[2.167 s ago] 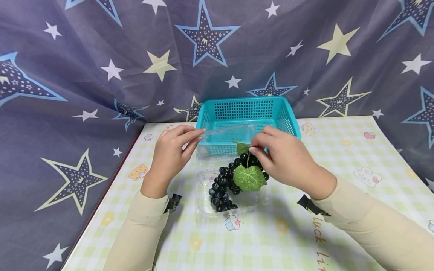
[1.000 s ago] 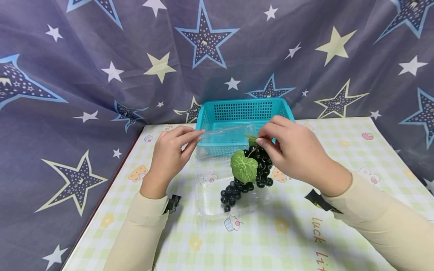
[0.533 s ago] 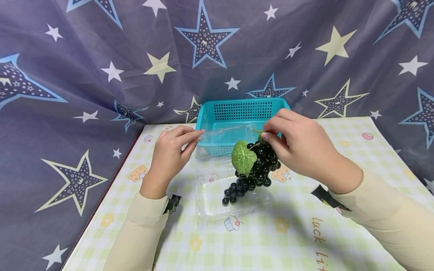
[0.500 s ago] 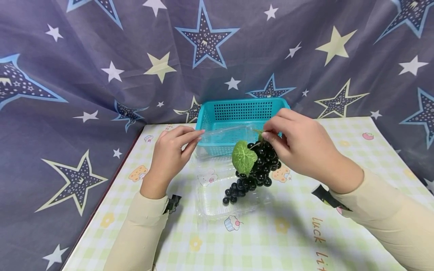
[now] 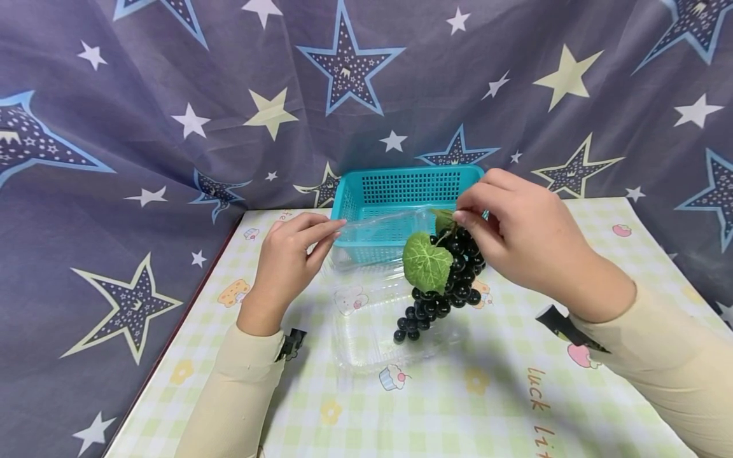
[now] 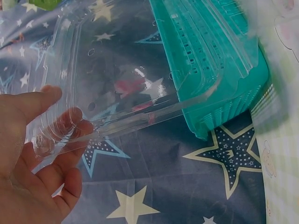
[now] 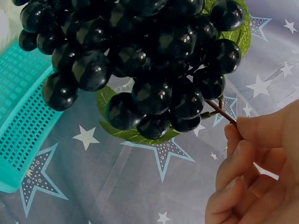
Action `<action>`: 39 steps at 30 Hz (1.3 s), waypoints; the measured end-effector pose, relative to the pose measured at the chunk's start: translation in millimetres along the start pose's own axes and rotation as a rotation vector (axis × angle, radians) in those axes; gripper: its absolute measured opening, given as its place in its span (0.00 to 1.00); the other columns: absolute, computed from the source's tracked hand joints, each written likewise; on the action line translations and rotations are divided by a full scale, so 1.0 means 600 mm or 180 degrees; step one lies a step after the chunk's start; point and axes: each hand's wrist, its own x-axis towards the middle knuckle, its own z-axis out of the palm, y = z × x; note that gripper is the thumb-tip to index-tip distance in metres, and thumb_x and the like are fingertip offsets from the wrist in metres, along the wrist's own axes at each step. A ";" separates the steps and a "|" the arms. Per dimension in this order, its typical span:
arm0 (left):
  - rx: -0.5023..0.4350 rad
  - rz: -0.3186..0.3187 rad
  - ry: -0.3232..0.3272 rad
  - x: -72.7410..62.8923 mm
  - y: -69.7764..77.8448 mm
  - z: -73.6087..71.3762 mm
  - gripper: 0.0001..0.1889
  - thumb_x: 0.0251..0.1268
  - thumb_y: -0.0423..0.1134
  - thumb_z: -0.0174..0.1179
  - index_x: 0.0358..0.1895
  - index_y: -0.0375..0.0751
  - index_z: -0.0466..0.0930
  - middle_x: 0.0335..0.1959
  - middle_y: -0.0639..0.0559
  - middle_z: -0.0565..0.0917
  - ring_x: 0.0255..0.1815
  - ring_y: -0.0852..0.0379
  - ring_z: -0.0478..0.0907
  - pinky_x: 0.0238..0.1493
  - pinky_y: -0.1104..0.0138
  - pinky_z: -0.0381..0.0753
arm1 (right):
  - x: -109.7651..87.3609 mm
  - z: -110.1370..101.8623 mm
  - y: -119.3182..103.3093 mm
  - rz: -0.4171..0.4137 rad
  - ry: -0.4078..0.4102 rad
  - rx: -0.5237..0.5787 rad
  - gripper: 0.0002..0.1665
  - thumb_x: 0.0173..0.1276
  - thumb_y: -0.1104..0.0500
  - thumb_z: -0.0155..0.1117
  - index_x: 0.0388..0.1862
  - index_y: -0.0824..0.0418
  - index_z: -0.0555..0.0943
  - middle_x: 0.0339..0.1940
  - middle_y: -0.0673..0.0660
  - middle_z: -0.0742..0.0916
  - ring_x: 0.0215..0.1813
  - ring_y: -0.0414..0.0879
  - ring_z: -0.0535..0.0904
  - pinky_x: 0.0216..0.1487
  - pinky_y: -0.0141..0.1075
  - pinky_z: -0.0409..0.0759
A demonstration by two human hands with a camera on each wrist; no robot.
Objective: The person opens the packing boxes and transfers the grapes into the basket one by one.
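Observation:
My right hand (image 5: 521,229) pinches the thin brown stem of a bunch of dark grapes (image 5: 452,280) between thumb and fingers. Green leaves (image 5: 426,262) hang at its top, and the bunch dangles over the right part of a clear plastic clamshell box (image 5: 366,343). In the right wrist view the grapes (image 7: 154,60) fill the upper part, with the stem end in my fingertips. My left hand (image 5: 294,261) pinches the corner of the box's raised lid. The left wrist view shows this transparent lid (image 6: 126,93) between thumb and fingers.
A turquoise plastic basket (image 5: 412,178) stands behind the box, partly seen through the lid. The table has a checked cloth (image 5: 286,407) with cartoon prints. A dark cloth with stars (image 5: 189,51) hangs behind the table and along its left side.
My right hand has moved up and to the right, lifting the bunch of grapes from within the clear box. My left hand stays at the lid.

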 end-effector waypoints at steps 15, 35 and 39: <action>0.0052 0.0045 0.0024 0.000 -0.002 0.000 0.14 0.71 0.40 0.68 0.56 0.55 0.90 0.46 0.53 0.89 0.33 0.57 0.79 0.40 0.55 0.70 | 0.004 -0.020 0.007 0.0002 0.0168 -0.0014 0.03 0.69 0.62 0.71 0.35 0.55 0.87 0.29 0.48 0.80 0.25 0.37 0.66 0.31 0.30 0.62; 0.0112 0.0078 0.0014 0.000 -0.001 -0.002 0.16 0.71 0.36 0.67 0.56 0.57 0.90 0.46 0.53 0.88 0.41 0.54 0.84 0.46 0.48 0.74 | 0.007 -0.048 0.023 0.0047 0.0329 -0.0061 0.02 0.66 0.64 0.72 0.34 0.59 0.86 0.28 0.52 0.82 0.28 0.38 0.68 0.33 0.30 0.63; 0.0128 0.0099 0.0021 0.000 -0.001 -0.002 0.15 0.71 0.36 0.67 0.56 0.57 0.90 0.45 0.52 0.88 0.39 0.55 0.84 0.42 0.52 0.72 | 0.010 -0.053 0.028 0.0062 0.0324 -0.0107 0.02 0.66 0.65 0.72 0.34 0.60 0.86 0.29 0.52 0.82 0.29 0.38 0.68 0.33 0.30 0.63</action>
